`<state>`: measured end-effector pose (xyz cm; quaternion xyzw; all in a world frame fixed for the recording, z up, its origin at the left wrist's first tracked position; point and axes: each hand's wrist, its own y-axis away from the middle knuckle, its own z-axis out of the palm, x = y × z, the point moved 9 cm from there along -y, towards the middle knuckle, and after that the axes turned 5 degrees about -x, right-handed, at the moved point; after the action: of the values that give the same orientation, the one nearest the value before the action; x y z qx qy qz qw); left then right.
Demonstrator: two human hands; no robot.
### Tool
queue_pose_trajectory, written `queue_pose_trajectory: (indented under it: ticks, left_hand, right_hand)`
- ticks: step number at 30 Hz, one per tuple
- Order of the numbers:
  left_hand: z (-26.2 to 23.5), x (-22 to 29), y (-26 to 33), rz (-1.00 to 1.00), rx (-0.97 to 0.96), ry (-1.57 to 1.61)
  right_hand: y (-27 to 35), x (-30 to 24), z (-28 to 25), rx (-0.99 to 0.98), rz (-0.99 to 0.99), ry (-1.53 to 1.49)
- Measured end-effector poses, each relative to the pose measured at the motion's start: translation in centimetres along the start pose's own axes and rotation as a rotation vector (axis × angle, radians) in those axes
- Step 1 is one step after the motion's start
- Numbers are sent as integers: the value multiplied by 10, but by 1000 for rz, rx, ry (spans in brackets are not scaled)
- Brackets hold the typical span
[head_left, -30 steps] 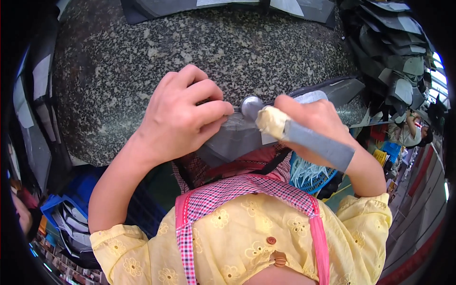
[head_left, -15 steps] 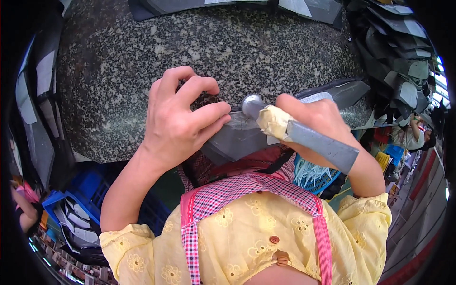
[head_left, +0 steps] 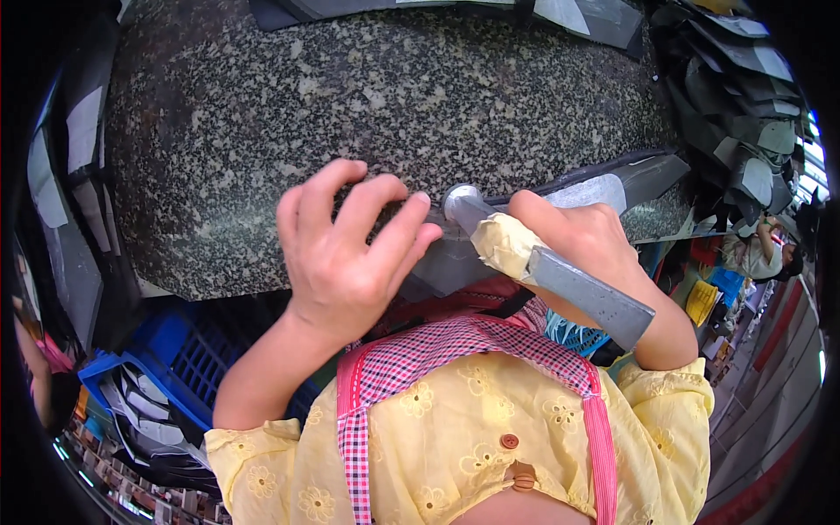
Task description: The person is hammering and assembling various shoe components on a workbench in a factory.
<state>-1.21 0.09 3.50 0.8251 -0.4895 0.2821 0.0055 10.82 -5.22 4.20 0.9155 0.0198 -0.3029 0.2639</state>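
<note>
My right hand (head_left: 582, 236) is wrapped round a hammer (head_left: 595, 296) whose middle is bound in cream tape. The hammer's round metal face is over the near edge of the granite slab (head_left: 490, 105). Beside it, a dark grey flat sheet piece (head_left: 451, 262) lies at that edge, partly overhanging and partly hidden by my arms and the hammer. My left hand (head_left: 346, 254) is open beside this piece, fingers bent and apart, with the thumb and index fingertips close to its edge. Whether they touch it, I cannot tell.
Another dark piece with a pale grey patch (head_left: 595, 192) lies right of the hammer. Dark pieces are heaped in a pile (head_left: 744, 114) at the right, with more along the far and left edges. Blue crates (head_left: 206, 354) stand below left. Another person (head_left: 761, 252) is in the right background.
My left hand has shifted down and slightly right, and its fingers have spread and lifted a little. The hammer is still in my right hand, nearly in the same place.
</note>
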Motion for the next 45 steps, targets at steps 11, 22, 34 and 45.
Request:
queue_pose_trajectory:
  ticks: [11,22,34,45]
  left_hand:
    - [4,17,7,50,83,-154]
    - [3,7,11,-19,93,-1]
    - [4,-13,5,-81,67,147]
    - [-90,-7,-97,155,0,1]
  right_hand:
    - [15,-1,-37,390,52,-198]
    - [0,-11,4,186,-33,142]
    - [-1,10,-23,279,-25,109]
    - [135,65,-62,849,-145,-252]
